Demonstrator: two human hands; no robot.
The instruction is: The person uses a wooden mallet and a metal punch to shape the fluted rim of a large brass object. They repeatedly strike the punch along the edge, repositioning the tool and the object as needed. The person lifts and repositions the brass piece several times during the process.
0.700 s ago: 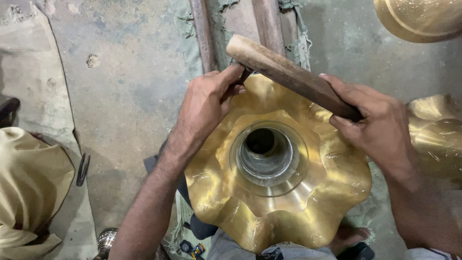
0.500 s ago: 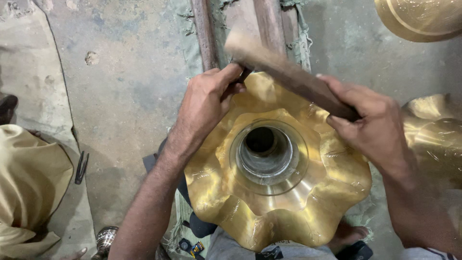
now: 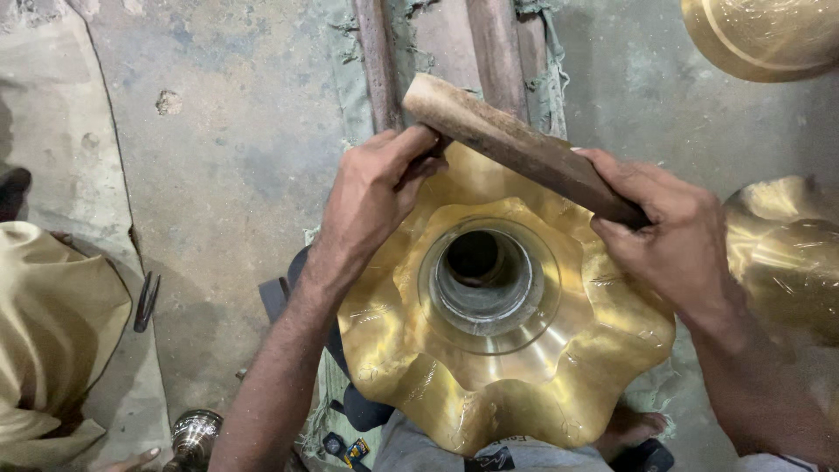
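The scalloped brass bowl (image 3: 498, 323) sits nearest, on the person's lap, its wavy rim polished gold and a dull grey round opening at its centre. The left hand (image 3: 371, 205) is pressed flat on the far rim, fingers together, bracing it. The right hand (image 3: 673, 236) is closed around a rough brown wooden stick (image 3: 516, 144) laid slanting across that far edge. Against the earlier views the stick has barely shifted, only settling a touch along the rim, so the work stays on the same scallop. Beyond lie a grey concrete floor (image 3: 236, 131), two rusty bars (image 3: 377, 61) and more brass pieces (image 3: 769, 35) at right
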